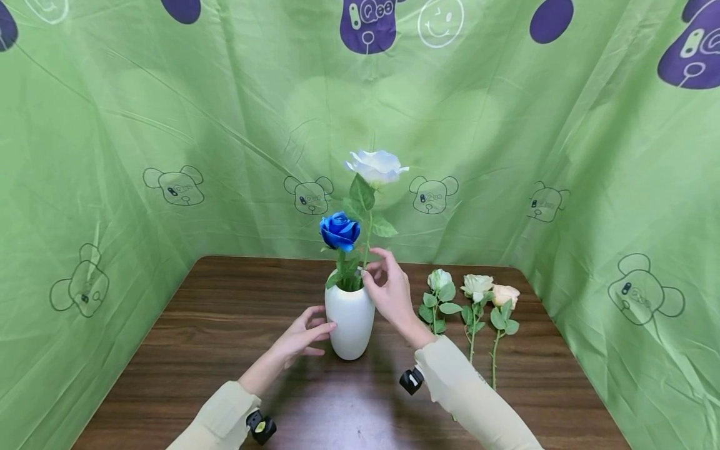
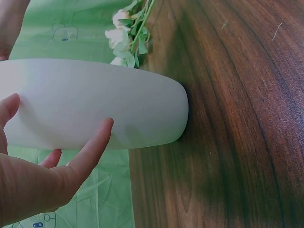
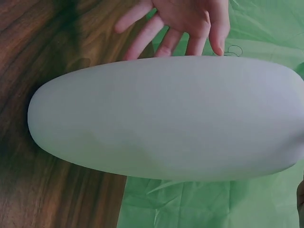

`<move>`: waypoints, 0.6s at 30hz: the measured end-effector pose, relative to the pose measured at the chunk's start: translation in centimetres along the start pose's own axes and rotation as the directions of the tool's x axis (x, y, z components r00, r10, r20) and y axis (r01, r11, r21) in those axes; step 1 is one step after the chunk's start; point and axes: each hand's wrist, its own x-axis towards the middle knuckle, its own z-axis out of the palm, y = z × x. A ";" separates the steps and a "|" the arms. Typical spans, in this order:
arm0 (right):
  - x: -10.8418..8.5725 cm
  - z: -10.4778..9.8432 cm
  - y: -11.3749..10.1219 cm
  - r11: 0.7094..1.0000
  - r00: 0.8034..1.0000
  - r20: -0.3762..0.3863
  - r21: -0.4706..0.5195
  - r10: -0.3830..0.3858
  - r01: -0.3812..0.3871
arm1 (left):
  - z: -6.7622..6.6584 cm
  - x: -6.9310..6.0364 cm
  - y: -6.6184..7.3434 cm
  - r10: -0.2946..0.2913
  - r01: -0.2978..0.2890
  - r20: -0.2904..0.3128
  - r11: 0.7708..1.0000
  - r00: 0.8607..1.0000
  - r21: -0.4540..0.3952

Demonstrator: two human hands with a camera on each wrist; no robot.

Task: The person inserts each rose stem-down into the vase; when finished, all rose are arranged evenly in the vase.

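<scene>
Head view: a white vase (image 1: pixel 350 322) stands upright between the two sets of fingers, right of the left hand's and just below those of the right. Out of its mouth rise a tall white rose (image 1: pixel 377 167), its bloom above the right fingertips, and a shorter blue rose (image 1: pixel 340 231), up and to their left. The right hand (image 1: pixel 390 290) has its bent fingers at the tall stem beside the rim; I cannot tell whether they pinch it. The left hand (image 1: pixel 298 340) has its fingers spread apart against the vase's side, not wrapped round it.

Right of the right fingers, well apart from them, lie a pale green rose (image 1: pixel 440 279), a cream rose (image 1: pixel 477 286) and a peach rose (image 1: pixel 505 295). Beneath the fingers is a brown wooden table (image 1: pixel 225 325); beyond them hangs green cloth (image 1: pixel 253 94) printed with bear heads.
</scene>
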 end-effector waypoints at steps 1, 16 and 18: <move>-0.1 0.0 0.0 1.000 1.000 -0.008 -0.011 -0.001 0.001 | 0.0 -0.1 0.1 -0.002 0.002 0.000 1.000 1.000 -0.001; -0.3 0.1 -0.3 0.994 0.999 -0.031 -0.109 0.014 -0.017 | 0.4 -1.0 1.4 -0.006 0.006 0.012 1.000 1.000 0.003; -0.3 -0.1 -0.2 0.996 0.998 -0.050 -0.080 0.030 -0.034 | 0.2 -0.5 0.8 -0.008 0.008 0.006 1.000 1.000 0.000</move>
